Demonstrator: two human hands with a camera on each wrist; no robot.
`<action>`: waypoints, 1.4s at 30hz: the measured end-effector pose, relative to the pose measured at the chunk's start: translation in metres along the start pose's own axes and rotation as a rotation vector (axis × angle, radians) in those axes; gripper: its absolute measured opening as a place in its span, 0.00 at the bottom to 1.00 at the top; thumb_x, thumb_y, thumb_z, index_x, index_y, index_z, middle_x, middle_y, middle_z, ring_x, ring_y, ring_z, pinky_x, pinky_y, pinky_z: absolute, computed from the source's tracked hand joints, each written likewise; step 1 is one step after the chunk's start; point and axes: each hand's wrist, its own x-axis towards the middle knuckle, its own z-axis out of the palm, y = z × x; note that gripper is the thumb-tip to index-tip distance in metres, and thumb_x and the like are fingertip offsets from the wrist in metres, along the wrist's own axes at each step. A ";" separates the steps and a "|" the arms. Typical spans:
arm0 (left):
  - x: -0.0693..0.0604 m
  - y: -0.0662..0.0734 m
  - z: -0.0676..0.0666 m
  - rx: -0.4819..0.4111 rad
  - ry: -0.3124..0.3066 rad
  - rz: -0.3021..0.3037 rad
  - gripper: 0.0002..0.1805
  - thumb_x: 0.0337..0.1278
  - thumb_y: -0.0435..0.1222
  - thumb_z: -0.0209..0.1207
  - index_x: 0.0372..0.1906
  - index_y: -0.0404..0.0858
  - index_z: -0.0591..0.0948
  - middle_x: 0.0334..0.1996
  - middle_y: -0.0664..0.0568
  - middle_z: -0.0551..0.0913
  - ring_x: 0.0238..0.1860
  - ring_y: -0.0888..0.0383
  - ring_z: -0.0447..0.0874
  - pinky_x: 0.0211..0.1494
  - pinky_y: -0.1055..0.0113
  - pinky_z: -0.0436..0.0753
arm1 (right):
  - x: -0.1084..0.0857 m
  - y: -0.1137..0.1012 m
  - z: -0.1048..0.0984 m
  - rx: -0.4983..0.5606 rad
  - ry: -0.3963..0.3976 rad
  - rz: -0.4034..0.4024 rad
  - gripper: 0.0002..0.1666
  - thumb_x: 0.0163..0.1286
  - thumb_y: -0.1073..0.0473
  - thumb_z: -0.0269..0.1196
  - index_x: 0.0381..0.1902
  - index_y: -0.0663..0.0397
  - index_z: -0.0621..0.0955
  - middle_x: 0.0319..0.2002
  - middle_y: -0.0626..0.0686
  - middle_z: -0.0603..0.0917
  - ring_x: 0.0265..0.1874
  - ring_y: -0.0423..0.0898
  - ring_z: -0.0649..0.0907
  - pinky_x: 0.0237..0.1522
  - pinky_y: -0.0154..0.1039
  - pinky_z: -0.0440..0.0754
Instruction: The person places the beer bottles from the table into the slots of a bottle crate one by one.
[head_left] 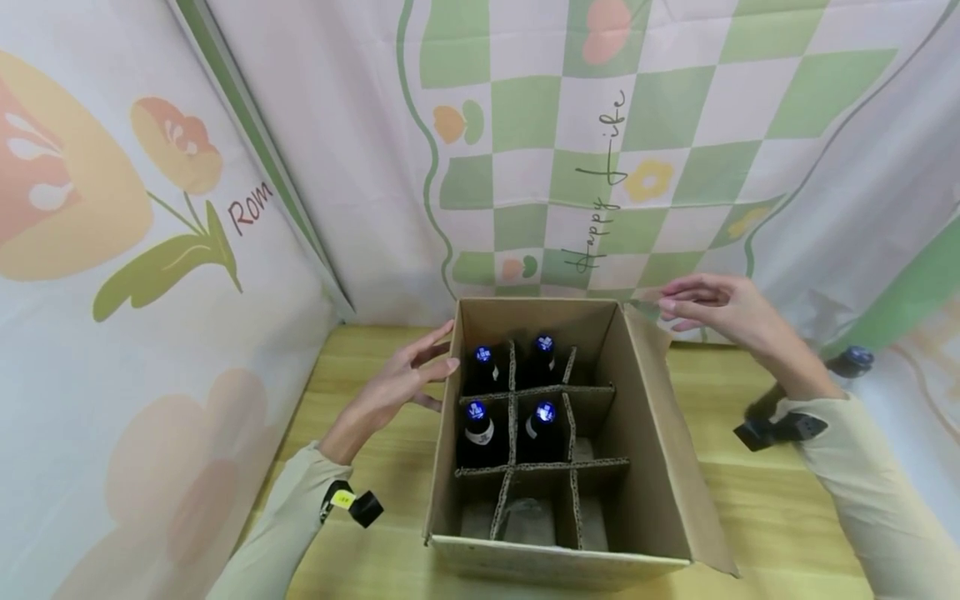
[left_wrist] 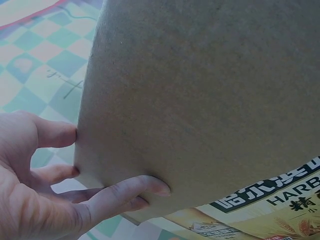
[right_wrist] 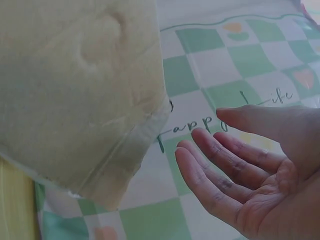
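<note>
An open cardboard box [head_left: 652, 433] stands on the table, split by cardboard dividers [head_left: 562, 390] into compartments. Four-sided cells at its left and middle hold several dark bottles [head_left: 480, 433] with blue caps; the cells at the right and front show no bottles. My left hand [head_left: 397, 387] touches the box's far left side, its fingertips against the brown cardboard [left_wrist: 200, 100] in the left wrist view. My right hand [head_left: 716, 308], fingers loosely bent and holding nothing, hovers near the far end of the right flap [right_wrist: 75, 100].
Beyond my right wrist is another dark bottle with a blue cap [head_left: 861, 358], partly hidden by the arm. The wooden table [head_left: 360, 500] meets a patterned curtain [head_left: 525, 183] behind the box and a floral one [head_left: 150, 375] at left. A wrist camera [head_left: 366, 508] sits on my left sleeve.
</note>
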 end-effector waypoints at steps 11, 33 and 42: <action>0.002 0.001 -0.001 0.003 -0.009 -0.006 0.41 0.76 0.39 0.59 0.85 0.57 0.55 0.85 0.46 0.48 0.75 0.36 0.68 0.45 0.51 0.93 | -0.010 0.020 -0.016 0.047 0.127 0.051 0.14 0.77 0.58 0.66 0.54 0.31 0.82 0.40 0.29 0.89 0.37 0.34 0.90 0.42 0.27 0.88; 0.000 0.000 -0.002 -0.002 -0.014 0.006 0.41 0.76 0.39 0.59 0.85 0.56 0.55 0.85 0.43 0.48 0.77 0.35 0.65 0.46 0.49 0.93 | -0.048 0.056 -0.041 0.541 0.629 0.101 0.19 0.71 0.69 0.68 0.54 0.45 0.83 0.41 0.37 0.89 0.34 0.33 0.89 0.37 0.23 0.87; 0.000 0.000 -0.003 -0.003 -0.022 0.010 0.41 0.76 0.40 0.60 0.85 0.57 0.55 0.85 0.44 0.48 0.76 0.35 0.66 0.46 0.49 0.93 | -0.056 0.072 -0.067 0.485 1.023 0.339 0.19 0.71 0.69 0.65 0.52 0.39 0.85 0.44 0.34 0.84 0.41 0.29 0.78 0.41 0.13 0.76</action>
